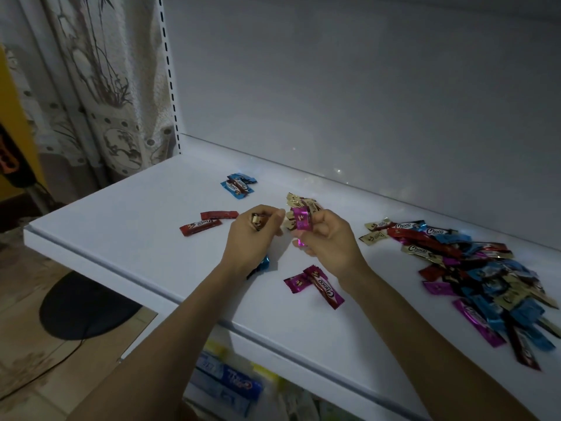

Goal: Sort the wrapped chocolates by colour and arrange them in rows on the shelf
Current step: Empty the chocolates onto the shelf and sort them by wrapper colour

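The left grip (252, 238) is clenched round a gold chocolate (258, 221). The right grip (328, 238) pinches a purple chocolate (300, 221). Both hang over the middle of the shelf (127, 226), just near of the gold group (302, 203). The purple pair (314, 285) lies nearer, the reds (208, 223) left, the blues (238, 185) far left, the mixed pile (485, 284) right. It seems best to lay each piece beside its own colour, parallel and logo up, leaving room for the row to grow.
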### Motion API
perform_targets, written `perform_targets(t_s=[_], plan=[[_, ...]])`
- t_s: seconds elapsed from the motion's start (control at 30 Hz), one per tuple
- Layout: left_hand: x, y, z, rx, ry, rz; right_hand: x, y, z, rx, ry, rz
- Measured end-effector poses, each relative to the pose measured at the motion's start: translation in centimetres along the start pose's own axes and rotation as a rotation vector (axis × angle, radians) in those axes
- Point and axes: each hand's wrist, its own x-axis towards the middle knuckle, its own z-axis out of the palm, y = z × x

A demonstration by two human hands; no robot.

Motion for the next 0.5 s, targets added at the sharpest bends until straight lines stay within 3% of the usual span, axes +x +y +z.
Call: perform_targets(t_s=[0.13, 0.27, 0.33, 0.5], plan=[[-0.1, 1.2, -0.4, -0.236, 0.115, -0.219, -2.1, -1.5, 1.5, -0.022, -0.032, -0.001], [0.3, 3.6, -1.3, -0.858, 0.299, -0.603, -4.2, -2.3, 4.2, -0.082, -0.167, -0.153], [0.1, 4.1, -1.7, -1.050, 0.294, -0.737, -4.4, -2.3, 5.2, -0.043, -0.176, -0.172], [-1.5, 4.6, -2.2, -0.861, 0.067, -0.811, -3.0, -3.2, 6.5, 0.073, -0.031, -0.106]])
